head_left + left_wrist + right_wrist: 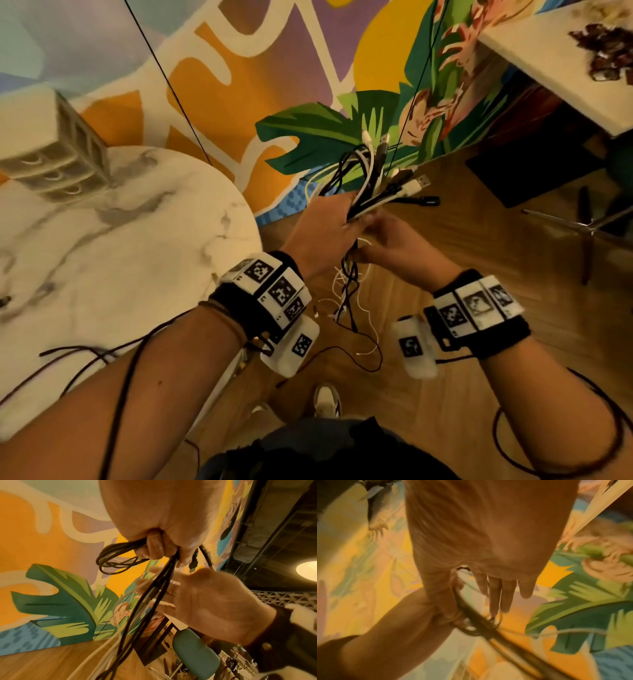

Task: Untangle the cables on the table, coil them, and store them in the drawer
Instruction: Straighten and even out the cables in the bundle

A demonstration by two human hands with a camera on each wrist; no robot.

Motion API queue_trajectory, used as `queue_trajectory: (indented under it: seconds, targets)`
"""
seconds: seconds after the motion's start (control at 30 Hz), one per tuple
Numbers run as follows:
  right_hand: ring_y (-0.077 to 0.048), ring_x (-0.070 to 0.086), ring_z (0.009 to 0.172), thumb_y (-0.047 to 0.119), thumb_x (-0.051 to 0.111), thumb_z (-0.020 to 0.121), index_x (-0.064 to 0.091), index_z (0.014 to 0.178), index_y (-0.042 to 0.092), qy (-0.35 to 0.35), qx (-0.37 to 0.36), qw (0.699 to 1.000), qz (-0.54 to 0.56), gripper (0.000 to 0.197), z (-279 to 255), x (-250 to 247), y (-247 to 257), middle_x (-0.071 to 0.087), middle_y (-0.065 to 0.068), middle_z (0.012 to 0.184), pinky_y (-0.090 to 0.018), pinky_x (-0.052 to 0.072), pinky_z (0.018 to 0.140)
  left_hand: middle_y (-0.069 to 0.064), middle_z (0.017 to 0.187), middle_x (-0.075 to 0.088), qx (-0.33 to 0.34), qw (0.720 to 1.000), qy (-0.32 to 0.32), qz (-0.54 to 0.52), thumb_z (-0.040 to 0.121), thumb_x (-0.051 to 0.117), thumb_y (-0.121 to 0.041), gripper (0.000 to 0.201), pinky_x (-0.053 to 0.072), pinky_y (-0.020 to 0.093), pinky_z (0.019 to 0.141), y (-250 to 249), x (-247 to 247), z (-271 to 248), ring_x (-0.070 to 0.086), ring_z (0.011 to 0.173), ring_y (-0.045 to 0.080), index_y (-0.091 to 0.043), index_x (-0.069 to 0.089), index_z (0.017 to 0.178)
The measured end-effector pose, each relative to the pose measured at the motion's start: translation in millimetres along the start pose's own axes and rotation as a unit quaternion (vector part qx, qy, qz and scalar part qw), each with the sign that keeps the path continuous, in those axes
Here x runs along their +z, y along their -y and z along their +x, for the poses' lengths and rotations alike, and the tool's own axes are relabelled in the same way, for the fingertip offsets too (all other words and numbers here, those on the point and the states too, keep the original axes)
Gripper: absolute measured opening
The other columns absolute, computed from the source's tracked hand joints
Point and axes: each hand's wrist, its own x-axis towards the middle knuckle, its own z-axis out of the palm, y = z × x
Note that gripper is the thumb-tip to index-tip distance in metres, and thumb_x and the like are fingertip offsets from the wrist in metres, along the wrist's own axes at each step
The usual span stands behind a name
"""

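Observation:
A tangled bundle of black and white cables [371, 178] is held in the air over the floor, right of the round marble table [120, 257]. My left hand [325, 226] grips the bundle in its fist, USB plugs sticking out above and loose ends dangling below. In the left wrist view the left hand [157, 547] has its fingers curled round the cables [116, 557]. My right hand [387, 236] is just beside and under it. Its fingers [501, 595] are straight, with the cables [488, 627] running between thumb and fingers. A small drawer unit [58, 150] stands at the table's far edge.
A painted mural wall [239, 85] rises behind the hands. A wooden floor [445, 377] lies below, with my shoe [327, 399] on it. A white table [548, 68] with dark scraps is at the upper right, chair legs [585, 226] beneath. A teal chair [193, 653] is nearby.

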Motion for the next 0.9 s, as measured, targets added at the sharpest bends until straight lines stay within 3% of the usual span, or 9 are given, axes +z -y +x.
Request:
queue_trajectory:
  seconds: [0.1, 0.2, 0.33, 0.47, 0.6, 0.67, 0.73, 0.83, 0.9]
  targets:
    - [-0.029, 0.063, 0.075, 0.011, 0.053, 0.093, 0.060, 0.099, 0.009, -0.010, 0.004, 0.997, 0.081, 0.009, 9.4, 29.9, 4.0, 0.065, -0.023, 0.092, -0.037, 0.055, 0.072, -0.007, 0.075, 0.058, -0.022, 0.999, 0.017, 0.024, 0.093, 0.055, -0.034, 0.023, 0.037, 0.011, 0.060, 4.8, 1.3, -0.3, 0.055, 0.068, 0.004, -0.011, 0.062, 0.092]
    - [-0.012, 0.046, 0.044, 0.028, 0.045, 0.098, 0.055, 0.066, 0.018, -0.076, 0.033, 0.996, 0.030, 0.035, 18.1, 37.8, -17.1, 0.053, 0.002, 0.051, -0.024, 0.040, 0.049, -0.005, 0.068, 0.057, -0.042, 0.996, 0.037, 0.066, 0.094, 0.049, -0.042, 0.033, 0.041, 0.017, 0.058, 12.2, -10.7, -3.0, 0.054, 0.063, 0.011, -0.014, 0.055, 0.079]
    - [-0.007, 0.034, 0.037, 0.038, 0.046, 0.096, 0.042, 0.054, 0.018, -0.179, 0.130, 0.975, 0.029, 0.047, 17.3, 31.2, -75.7, 0.039, 0.006, 0.046, -0.022, 0.029, 0.042, -0.010, 0.057, 0.047, -0.064, 0.995, -0.046, 0.064, 0.095, 0.048, -0.039, 0.034, 0.031, 0.021, 0.051, 21.8, -47.3, -1.3, 0.044, 0.053, 0.007, -0.022, 0.049, 0.066]
    - [-0.017, 0.046, 0.048, 0.040, 0.046, 0.096, 0.056, 0.064, 0.009, -0.147, 0.264, 0.947, -0.106, 0.045, 2.9, 27.0, -138.1, 0.050, -0.003, 0.057, -0.025, 0.032, 0.045, -0.013, 0.045, 0.048, -0.054, 0.991, -0.120, -0.017, 0.096, 0.048, -0.039, 0.038, 0.029, 0.018, 0.048, 18.1, -65.7, 6.4, 0.044, 0.044, 0.002, -0.021, 0.052, 0.063]
    - [-0.025, 0.061, 0.077, 0.035, 0.053, 0.091, 0.066, 0.102, 0.007, -0.003, 0.358, 0.916, -0.183, 0.032, -3.4, 27.7, -165.6, 0.065, -0.008, 0.082, -0.029, 0.047, 0.060, -0.014, 0.045, 0.045, -0.037, 0.986, -0.097, -0.130, 0.097, 0.048, -0.034, 0.039, 0.028, 0.016, 0.047, 1.5, -44.9, 5.1, 0.037, 0.040, 0.002, -0.020, 0.052, 0.061]
    - [-0.027, 0.061, 0.090, 0.027, 0.052, 0.093, 0.062, 0.113, 0.006, 0.049, 0.310, 0.925, -0.216, 0.030, -3.3, 26.7, -146.3, 0.066, -0.014, 0.104, -0.034, 0.050, 0.078, -0.012, 0.048, 0.046, -0.036, 0.982, -0.072, -0.173, 0.097, 0.047, -0.033, 0.039, 0.029, 0.017, 0.048, -4.4, -29.8, 4.4, 0.036, 0.042, 0.002, -0.019, 0.053, 0.061]
    - [-0.030, 0.059, 0.102, 0.013, 0.051, 0.093, 0.060, 0.119, 0.002, 0.033, 0.205, 0.958, -0.196, 0.029, -1.5, 22.9, -116.4, 0.062, -0.018, 0.117, -0.029, 0.047, 0.082, -0.012, 0.044, 0.044, -0.049, 0.979, -0.037, -0.195, 0.098, 0.046, -0.030, 0.039, 0.028, 0.017, 0.047, -7.8, -15.8, 1.6, 0.034, 0.040, 0.001, -0.017, 0.052, 0.061]
    - [-0.020, 0.054, 0.117, 0.009, 0.052, 0.080, 0.057, 0.123, 0.018, 0.002, 0.081, 0.994, 0.070, 0.044, -4.4, 13.4, -70.3, 0.056, -0.008, 0.130, -0.018, 0.046, 0.082, -0.014, 0.040, 0.046, -0.079, 0.975, 0.019, -0.205, 0.097, 0.047, -0.027, 0.037, 0.029, 0.012, 0.046, -8.3, 0.3, -5.2, 0.037, 0.037, 0.000, -0.016, 0.051, 0.062]
    - [-0.022, 0.052, 0.121, 0.016, 0.053, 0.072, 0.055, 0.126, 0.018, 0.031, 0.019, 0.966, 0.255, 0.054, -9.7, 7.0, -45.4, 0.056, -0.007, 0.132, -0.030, 0.046, 0.094, -0.016, 0.045, 0.053, -0.112, 0.970, 0.048, -0.212, 0.094, 0.055, -0.019, 0.029, 0.034, 0.010, 0.047, -3.7, 9.5, -10.8, 0.046, 0.040, -0.003, -0.014, 0.056, 0.066]
